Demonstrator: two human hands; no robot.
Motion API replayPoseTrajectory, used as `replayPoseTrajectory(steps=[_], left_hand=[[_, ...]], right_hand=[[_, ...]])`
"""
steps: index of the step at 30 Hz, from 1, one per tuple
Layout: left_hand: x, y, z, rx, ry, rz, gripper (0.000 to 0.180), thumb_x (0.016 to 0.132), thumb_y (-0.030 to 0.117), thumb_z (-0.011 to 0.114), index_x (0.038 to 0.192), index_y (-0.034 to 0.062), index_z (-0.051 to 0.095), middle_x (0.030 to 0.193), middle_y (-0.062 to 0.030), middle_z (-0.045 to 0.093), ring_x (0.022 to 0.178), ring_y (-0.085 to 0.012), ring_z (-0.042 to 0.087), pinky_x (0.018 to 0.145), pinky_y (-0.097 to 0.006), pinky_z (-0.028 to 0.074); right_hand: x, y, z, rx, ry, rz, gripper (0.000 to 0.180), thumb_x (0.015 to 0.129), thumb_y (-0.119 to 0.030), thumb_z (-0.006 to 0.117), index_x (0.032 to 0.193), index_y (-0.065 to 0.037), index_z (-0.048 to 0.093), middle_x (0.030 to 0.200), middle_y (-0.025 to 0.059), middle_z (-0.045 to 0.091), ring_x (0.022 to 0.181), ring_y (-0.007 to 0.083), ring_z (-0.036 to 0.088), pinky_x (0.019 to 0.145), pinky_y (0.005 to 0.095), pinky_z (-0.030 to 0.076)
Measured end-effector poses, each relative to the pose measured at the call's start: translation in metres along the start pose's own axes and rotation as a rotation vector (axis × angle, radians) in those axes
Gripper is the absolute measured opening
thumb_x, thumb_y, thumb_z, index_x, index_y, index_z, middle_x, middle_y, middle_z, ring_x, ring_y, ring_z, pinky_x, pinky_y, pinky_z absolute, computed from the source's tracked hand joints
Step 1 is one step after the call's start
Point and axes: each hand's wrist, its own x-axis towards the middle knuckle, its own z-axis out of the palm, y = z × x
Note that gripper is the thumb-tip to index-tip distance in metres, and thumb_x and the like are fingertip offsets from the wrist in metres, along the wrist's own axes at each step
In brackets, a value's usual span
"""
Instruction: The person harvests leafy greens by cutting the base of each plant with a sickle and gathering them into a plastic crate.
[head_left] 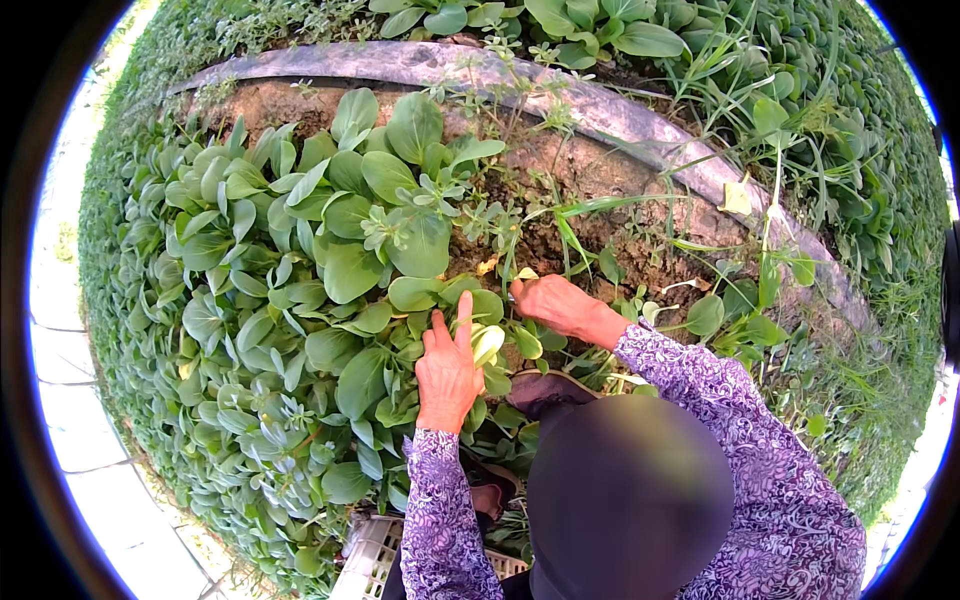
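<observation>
My left hand rests on the leaves of a leafy green plant that looks like bok choy. Two of its fingers stretch forward, spread apart, and the thumb side is partly hidden. Right beside that hand, a pale yellow-green stem or leaf shows among the greens. My right hand is closed in a fist low over the soil at the edge of the plants. Something small shows at its fingertips, too small to name, and a little yellow leaf is just beyond it.
Dense leafy greens cover the left side. Brown soil with weeds and grass lies ahead, bordered by a curved strip of greyish plastic film. A white plastic crate stands near my legs, and a dark round hat blocks the lower middle.
</observation>
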Motion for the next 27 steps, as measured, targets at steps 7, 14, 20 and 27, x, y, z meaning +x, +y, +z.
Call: replayPoseTrajectory(steps=[7, 14, 20, 27], left_hand=[[0.000, -0.008, 0.009, -0.019, -0.060, -0.035, 0.071, 0.056, 0.014, 0.072, 0.121, -0.0010, 0.045, 0.109, -0.0195, 0.055, 0.098, -0.0322, 0.052, 0.073, -0.037, 0.051], [-0.002, -0.011, 0.010, -0.057, -0.038, -0.037, 0.064, 0.057, 0.011, 0.070, 0.116, -0.0032, 0.049, 0.110, -0.0191, 0.057, 0.102, -0.0313, 0.052, 0.077, -0.036, 0.051], [-0.005, -0.014, 0.016, -0.060, -0.050, -0.048, 0.067, 0.057, 0.013, 0.071, 0.118, -0.0035, 0.048, 0.111, -0.0199, 0.057, 0.105, -0.0309, 0.052, 0.079, -0.036, 0.050], [-0.006, -0.021, 0.017, -0.094, -0.052, -0.091, 0.063, 0.060, 0.017, 0.071, 0.117, -0.0023, 0.050, 0.108, -0.0177, 0.059, 0.105, -0.0296, 0.053, 0.081, -0.037, 0.049]], right_hand=[[0.005, 0.014, -0.006, 0.411, -0.033, 0.080, 0.026, 0.083, -0.020, 0.057, 0.082, 0.004, 0.050, 0.060, 0.0196, 0.052, 0.063, 0.0375, 0.056, 0.054, 0.0421, 0.045], [0.006, 0.024, -0.005, 0.431, -0.038, 0.074, 0.027, 0.085, -0.021, 0.056, 0.080, 0.004, 0.049, 0.063, 0.0235, 0.053, 0.068, 0.0405, 0.056, 0.060, 0.0441, 0.045], [0.007, 0.027, 0.003, 0.540, -0.027, 0.166, 0.024, 0.085, -0.018, 0.056, 0.079, 0.004, 0.049, 0.063, 0.0236, 0.052, 0.064, 0.0409, 0.054, 0.058, 0.0449, 0.043], [-0.004, 0.017, 0.046, 0.597, 0.107, 0.252, 0.028, 0.086, -0.020, 0.059, 0.075, 0.003, 0.048, 0.064, 0.0208, 0.050, 0.063, 0.0392, 0.051, 0.055, 0.0429, 0.041]])
